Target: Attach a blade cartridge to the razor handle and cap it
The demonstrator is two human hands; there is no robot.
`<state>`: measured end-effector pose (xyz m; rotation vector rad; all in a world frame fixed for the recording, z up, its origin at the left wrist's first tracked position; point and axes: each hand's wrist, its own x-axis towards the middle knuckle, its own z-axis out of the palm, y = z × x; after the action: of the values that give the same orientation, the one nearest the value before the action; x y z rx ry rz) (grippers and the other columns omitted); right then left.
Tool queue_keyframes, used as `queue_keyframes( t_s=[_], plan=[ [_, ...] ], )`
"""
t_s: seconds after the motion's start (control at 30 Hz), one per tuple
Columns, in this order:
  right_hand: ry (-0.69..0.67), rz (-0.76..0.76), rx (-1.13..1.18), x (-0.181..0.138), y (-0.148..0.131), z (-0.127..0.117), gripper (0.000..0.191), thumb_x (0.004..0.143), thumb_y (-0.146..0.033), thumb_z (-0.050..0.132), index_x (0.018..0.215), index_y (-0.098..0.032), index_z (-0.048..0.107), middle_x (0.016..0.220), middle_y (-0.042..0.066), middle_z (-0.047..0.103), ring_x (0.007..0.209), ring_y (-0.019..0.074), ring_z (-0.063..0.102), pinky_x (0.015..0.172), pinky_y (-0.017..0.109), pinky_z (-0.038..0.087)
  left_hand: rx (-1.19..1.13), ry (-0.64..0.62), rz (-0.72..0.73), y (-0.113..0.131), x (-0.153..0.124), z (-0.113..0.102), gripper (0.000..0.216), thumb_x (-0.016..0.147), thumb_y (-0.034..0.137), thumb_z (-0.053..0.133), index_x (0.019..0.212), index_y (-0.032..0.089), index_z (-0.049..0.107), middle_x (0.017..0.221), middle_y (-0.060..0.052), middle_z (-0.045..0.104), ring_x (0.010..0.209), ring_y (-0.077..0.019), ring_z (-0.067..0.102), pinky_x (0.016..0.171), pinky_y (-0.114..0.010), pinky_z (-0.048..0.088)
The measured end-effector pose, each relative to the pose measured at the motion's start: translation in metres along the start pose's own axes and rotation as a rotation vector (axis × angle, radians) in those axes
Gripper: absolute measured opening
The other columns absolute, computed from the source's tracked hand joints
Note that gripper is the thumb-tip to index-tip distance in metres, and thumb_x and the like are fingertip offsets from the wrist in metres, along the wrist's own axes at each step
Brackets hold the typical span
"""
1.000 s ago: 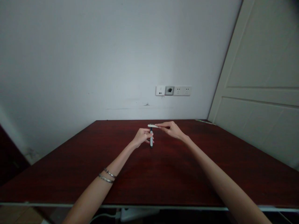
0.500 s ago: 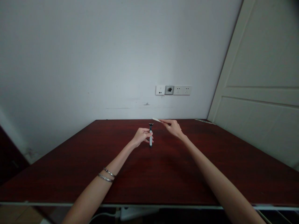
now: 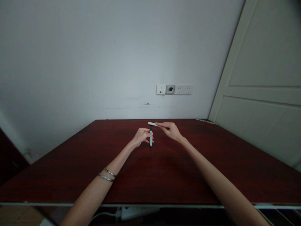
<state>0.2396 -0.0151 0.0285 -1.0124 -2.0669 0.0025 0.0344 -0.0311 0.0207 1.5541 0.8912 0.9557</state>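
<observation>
My left hand [image 3: 140, 137] is closed round a slim razor handle [image 3: 150, 140], white and dark, held upright with its lower end on the dark red table [image 3: 164, 169]. My right hand [image 3: 170, 130] pinches a small flat white cap piece [image 3: 152, 124] and holds it right on top of the handle's upper end. Both hands are out over the far middle of the table. Two thin metal bracelets [image 3: 107, 175] circle my left forearm.
A white wall rises behind the table with a row of sockets [image 3: 174, 89]. A cream door [image 3: 263, 91] stands at the right. Below the table's near edge a white power strip [image 3: 138, 212] and a cable show.
Half a second ago my right hand held the white piece lifted away to the right of the handle, its dark head bare. Now the piece is back on the handle's top.
</observation>
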Motion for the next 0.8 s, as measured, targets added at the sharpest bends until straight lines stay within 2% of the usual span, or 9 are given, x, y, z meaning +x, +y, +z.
queue_keyframes(
  t_s=[0.13, 0.27, 0.43, 0.5, 0.63, 0.8],
  plan=[
    [-0.033, -0.020, -0.058, -0.001, -0.004, 0.000, 0.030, 0.086, -0.029, 0.048, 0.113, -0.034, 0.061, 0.089, 0.002, 0.070, 0.072, 0.0145, 0.061, 0.063, 0.021, 0.042, -0.003, 0.007, -0.014, -0.001, 0.001, 0.000, 0.018, 0.068, 0.025, 0.062, 0.073, 0.009, 0.058, 0.066, -0.008, 0.063, 0.053, -0.0176, 0.063, 0.046, -0.027, 0.051],
    [-0.010, -0.008, -0.078, 0.002, -0.006, 0.002, 0.030, 0.086, -0.030, 0.048, 0.113, -0.035, 0.061, 0.087, 0.001, 0.070, 0.071, 0.0149, 0.061, 0.059, 0.021, 0.040, -0.013, 0.018, -0.006, -0.004, 0.002, -0.002, 0.020, 0.068, 0.028, 0.063, 0.073, 0.009, 0.058, 0.065, -0.008, 0.063, 0.053, -0.0174, 0.063, 0.046, -0.026, 0.050],
    [0.032, 0.001, 0.028, 0.005, -0.003, 0.006, 0.031, 0.087, -0.033, 0.046, 0.113, -0.030, 0.062, 0.091, 0.003, 0.071, 0.072, 0.0158, 0.062, 0.066, 0.024, 0.044, -0.027, 0.003, 0.007, -0.005, 0.003, -0.005, 0.022, 0.068, 0.030, 0.064, 0.073, 0.009, 0.058, 0.065, -0.008, 0.062, 0.054, -0.0171, 0.063, 0.046, -0.025, 0.049],
    [0.017, 0.014, 0.022, 0.006, 0.001, 0.005, 0.031, 0.086, -0.033, 0.048, 0.113, -0.031, 0.062, 0.093, 0.003, 0.071, 0.074, 0.0168, 0.063, 0.067, 0.025, 0.045, -0.023, -0.001, 0.016, -0.005, 0.003, -0.005, 0.022, 0.068, 0.030, 0.063, 0.074, 0.009, 0.058, 0.066, -0.008, 0.062, 0.054, -0.0172, 0.063, 0.046, -0.025, 0.049],
    [0.070, 0.062, 0.011, 0.006, 0.004, 0.002, 0.031, 0.085, -0.032, 0.048, 0.113, -0.031, 0.062, 0.097, 0.003, 0.070, 0.080, 0.0185, 0.063, 0.069, 0.027, 0.047, -0.010, -0.003, 0.026, -0.005, 0.004, -0.005, 0.021, 0.068, 0.029, 0.062, 0.074, 0.009, 0.058, 0.066, -0.007, 0.062, 0.054, -0.0174, 0.063, 0.044, -0.025, 0.049],
    [-0.002, -0.032, 0.054, 0.006, -0.003, 0.003, 0.032, 0.086, -0.031, 0.047, 0.114, -0.029, 0.061, 0.097, 0.004, 0.070, 0.077, 0.0170, 0.064, 0.071, 0.026, 0.047, -0.006, 0.008, 0.033, -0.005, 0.003, -0.006, 0.021, 0.068, 0.030, 0.063, 0.074, 0.010, 0.058, 0.066, -0.008, 0.063, 0.054, -0.0170, 0.063, 0.046, -0.025, 0.050]
  ],
)
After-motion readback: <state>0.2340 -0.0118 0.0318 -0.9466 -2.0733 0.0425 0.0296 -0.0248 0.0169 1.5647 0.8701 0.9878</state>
